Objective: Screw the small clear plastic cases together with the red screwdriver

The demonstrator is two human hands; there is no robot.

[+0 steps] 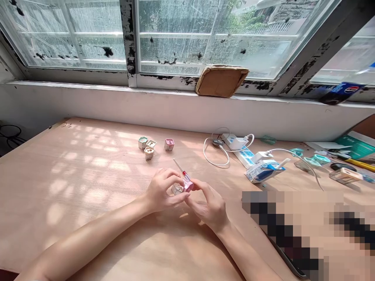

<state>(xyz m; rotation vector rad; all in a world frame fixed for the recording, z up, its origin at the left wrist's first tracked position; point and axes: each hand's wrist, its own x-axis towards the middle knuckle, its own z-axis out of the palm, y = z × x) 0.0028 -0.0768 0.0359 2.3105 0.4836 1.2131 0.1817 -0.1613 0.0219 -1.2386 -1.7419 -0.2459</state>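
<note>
My left hand (pixel 162 191) curls its thumb and fingers around a small clear container (pixel 176 190), which looks like the body of a pencil sharpener. My right hand (pixel 210 206) pinches a pink sharpener lid (pixel 188 185) against the left fingertips. Whether lid and container are joined I cannot tell. Just beyond the fingers is a screwdriver (pixel 184 173) with a red and clear handle, its shaft pointing away to the left; its handle end is partly hidden. Farther back stand a pink-topped sharpener (pixel 169 144), a green-topped one (pixel 143 142) and two cream-topped ones (pixel 149 153).
A power strip (pixel 243 154) with plugs and white cables lies to the right, beside a blue-white carton (pixel 262 171). Green parts (pixel 320 159), a beige box-like piece (pixel 345 175) and a yellow tool (pixel 363 164) sit farther right. A cola bottle (pixel 341 93) lies on the sill.
</note>
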